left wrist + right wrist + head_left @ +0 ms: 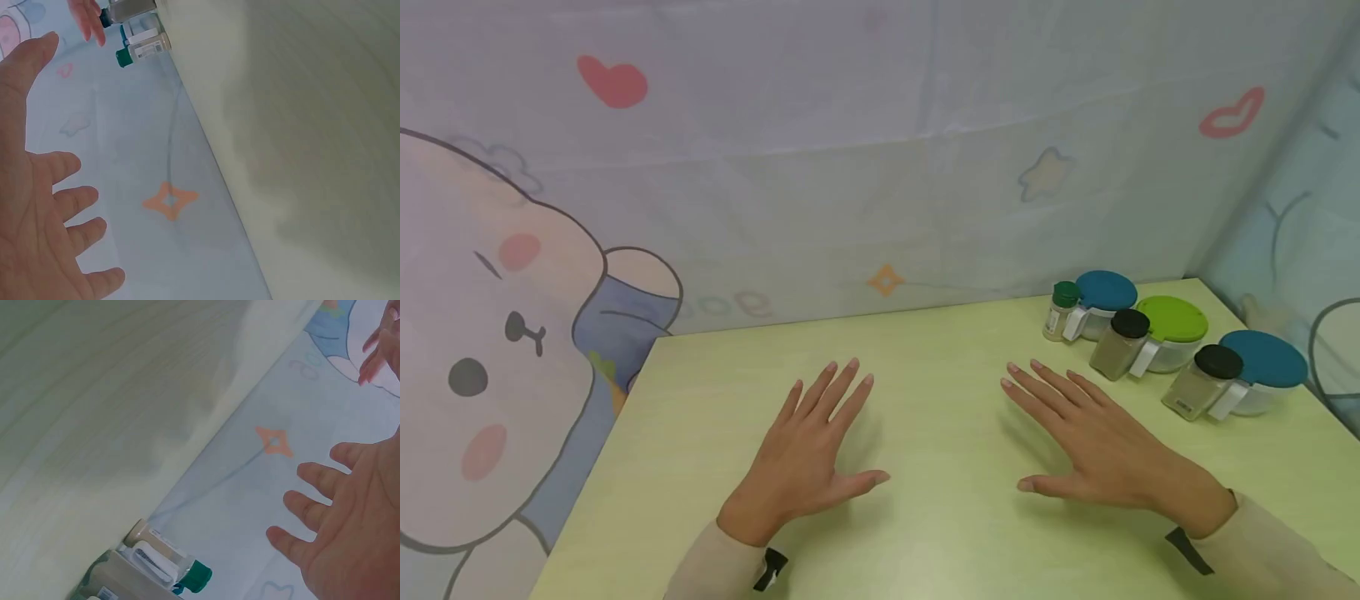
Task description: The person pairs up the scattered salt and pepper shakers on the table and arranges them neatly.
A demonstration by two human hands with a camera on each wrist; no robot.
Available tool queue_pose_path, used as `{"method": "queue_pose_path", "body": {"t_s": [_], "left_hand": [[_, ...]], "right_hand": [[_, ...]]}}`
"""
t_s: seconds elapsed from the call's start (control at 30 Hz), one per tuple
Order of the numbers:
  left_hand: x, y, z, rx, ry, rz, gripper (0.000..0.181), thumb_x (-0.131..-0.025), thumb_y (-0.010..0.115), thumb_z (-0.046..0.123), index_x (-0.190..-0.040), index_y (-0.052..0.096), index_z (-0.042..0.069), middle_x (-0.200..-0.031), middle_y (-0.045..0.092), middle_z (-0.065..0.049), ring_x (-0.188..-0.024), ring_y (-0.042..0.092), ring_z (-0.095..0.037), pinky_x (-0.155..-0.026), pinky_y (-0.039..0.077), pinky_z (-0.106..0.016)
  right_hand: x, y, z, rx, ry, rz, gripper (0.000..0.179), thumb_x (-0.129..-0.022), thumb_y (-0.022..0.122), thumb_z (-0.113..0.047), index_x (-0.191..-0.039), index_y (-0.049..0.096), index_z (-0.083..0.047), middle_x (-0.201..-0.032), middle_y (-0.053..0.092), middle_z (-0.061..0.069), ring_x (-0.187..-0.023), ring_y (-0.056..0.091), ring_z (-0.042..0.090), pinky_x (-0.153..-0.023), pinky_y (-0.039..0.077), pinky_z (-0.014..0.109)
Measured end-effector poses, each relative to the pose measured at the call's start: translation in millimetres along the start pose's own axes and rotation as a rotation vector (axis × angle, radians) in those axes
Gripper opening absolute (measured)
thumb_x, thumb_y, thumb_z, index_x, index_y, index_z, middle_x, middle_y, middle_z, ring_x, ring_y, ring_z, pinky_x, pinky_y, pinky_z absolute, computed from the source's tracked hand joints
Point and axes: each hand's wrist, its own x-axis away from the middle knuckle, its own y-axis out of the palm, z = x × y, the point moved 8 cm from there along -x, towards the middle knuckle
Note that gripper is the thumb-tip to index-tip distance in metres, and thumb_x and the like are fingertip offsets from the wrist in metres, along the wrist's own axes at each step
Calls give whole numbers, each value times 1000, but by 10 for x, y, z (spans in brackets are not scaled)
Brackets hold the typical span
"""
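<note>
Left hand [797,462] and right hand [1097,458] well apart: fingers spread wide over pale yellow-green bench [940,450], broad stretch of surface between. Toward right edge: black-lidded square clear jar [1191,393], matching jar [1112,352] beyond; at far edge, green-capped cylindrical bottle [1057,322].

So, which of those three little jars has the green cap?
The back jar, the one closest to the patterned backdrop; the middle jar and front jar are both capped in black.
</note>
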Motion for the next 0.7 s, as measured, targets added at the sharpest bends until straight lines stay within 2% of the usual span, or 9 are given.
{"method": "queue_pose_path", "body": {"t_s": [0.2,0.43,0.57,0.7], "left_hand": [[-33,26,18,43,28,5,101,-86,60,74,-163,24,17,-169,21,-5,-154,25,-28,-116,33,-61],[-76,-4,31,146,100,98,101,-86,73,60,-160,28,8,-164,33,-10,-148,37,-27,-114,42,-47],[-79,-4,25,226,104,112,101,-84,82,48,-160,29,8,-162,36,-7,-145,41,-23,-109,47,-40],[-92,2,11,293,82,101,99,-83,85,39,-160,30,11,-161,37,-4,-145,41,-21,-107,49,-37]], "right_hand": [[-9,-3,68,-83,3,-1,103,-85,65,-72,-163,21,-22,-167,26,-1,-151,32,24,-117,31,50],[-18,-76,128,-229,11,35,93,-86,76,-56,-161,30,-25,-160,39,-7,-143,43,17,-109,45,42],[-10,-103,177,-375,39,47,87,-87,78,-49,-158,35,-27,-156,43,-9,-141,45,14,-112,40,25],[-20,-166,205,-506,9,87,83,-85,83,-36,-155,41,-21,-154,47,-5,-140,46,14,-112,33,12]]}}
